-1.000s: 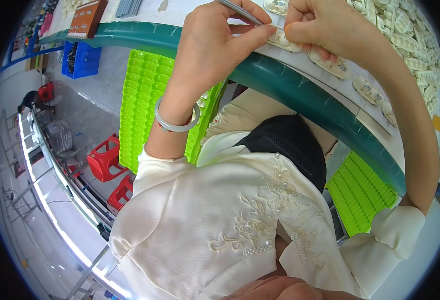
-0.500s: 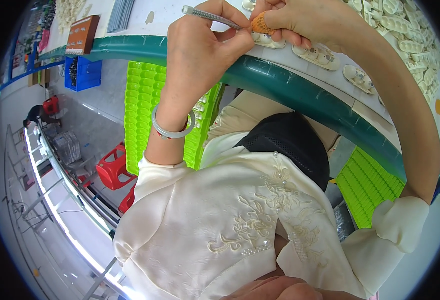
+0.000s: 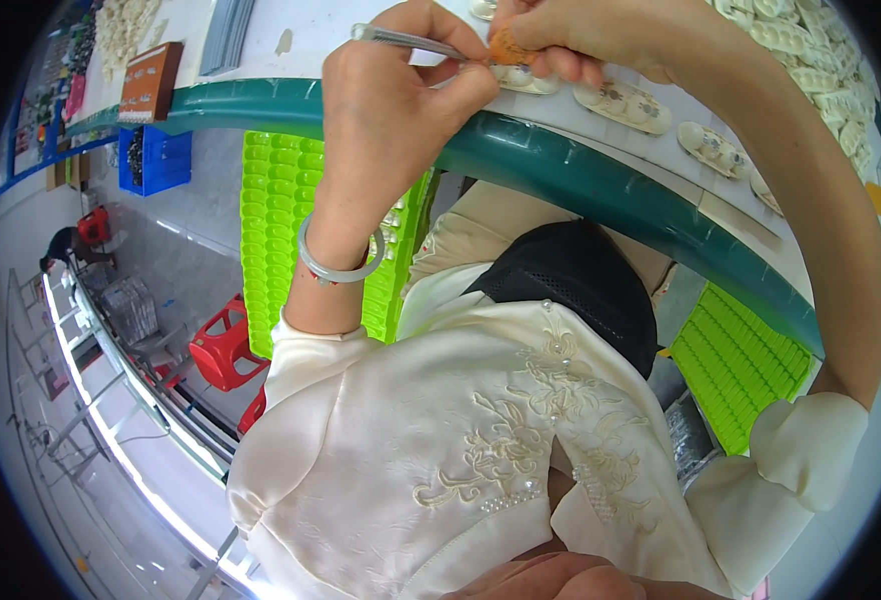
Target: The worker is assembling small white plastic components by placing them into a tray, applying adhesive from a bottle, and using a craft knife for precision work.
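My left hand [image 3: 391,100] is closed around a slim silver metal tool [image 3: 411,40], whose blunt end sticks out to the left. The tool's other end reaches toward an orange textured finger cover [image 3: 511,46] at the fingertips of my right hand [image 3: 586,40]. The right fingers are pinched together, and whatever lies between them is hidden. Just below them, a small cream oval piece [image 3: 529,80] rests near the table's edge. Farther right, similar cream pieces, one with small dark marks [image 3: 623,106] and one with rounded bumps [image 3: 711,148], lie in a row.
Many cream plastic parts [image 3: 826,60] are heaped at the right. The white table has a green padded edge [image 3: 251,105]; a brown box [image 3: 151,82] and grey strips [image 3: 227,35] stand at left. Below are green trays [image 3: 271,230], a blue crate [image 3: 169,160] and a red stool [image 3: 226,345].
The whole view has shifted slightly left. Both hands stay close together in nearly the same pose, and the silver tool lies a little flatter.
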Action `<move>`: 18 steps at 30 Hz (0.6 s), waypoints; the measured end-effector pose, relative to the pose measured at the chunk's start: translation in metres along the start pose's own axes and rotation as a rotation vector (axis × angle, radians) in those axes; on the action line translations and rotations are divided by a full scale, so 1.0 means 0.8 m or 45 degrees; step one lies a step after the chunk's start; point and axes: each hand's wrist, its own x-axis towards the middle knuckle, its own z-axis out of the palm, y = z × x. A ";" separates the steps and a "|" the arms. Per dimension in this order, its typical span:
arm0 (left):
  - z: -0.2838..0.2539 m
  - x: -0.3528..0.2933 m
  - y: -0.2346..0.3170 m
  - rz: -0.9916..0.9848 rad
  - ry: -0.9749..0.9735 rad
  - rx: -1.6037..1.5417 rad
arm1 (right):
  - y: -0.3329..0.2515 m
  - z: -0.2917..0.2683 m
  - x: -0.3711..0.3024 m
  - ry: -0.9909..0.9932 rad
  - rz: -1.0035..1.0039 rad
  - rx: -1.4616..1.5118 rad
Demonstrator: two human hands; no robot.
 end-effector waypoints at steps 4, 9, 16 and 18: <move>-0.008 -0.004 -0.011 0.115 0.105 -0.026 | -0.097 0.022 -0.036 -0.016 0.203 -0.445; -0.005 0.001 -0.007 0.072 0.058 -0.086 | -0.097 0.022 -0.028 0.104 0.258 -0.518; -0.036 0.005 -0.042 -0.118 0.288 -0.407 | -0.100 0.033 -0.008 0.115 0.136 -0.724; -0.032 0.007 -0.039 -0.111 0.307 -0.410 | -0.100 0.034 -0.006 0.113 0.088 -0.793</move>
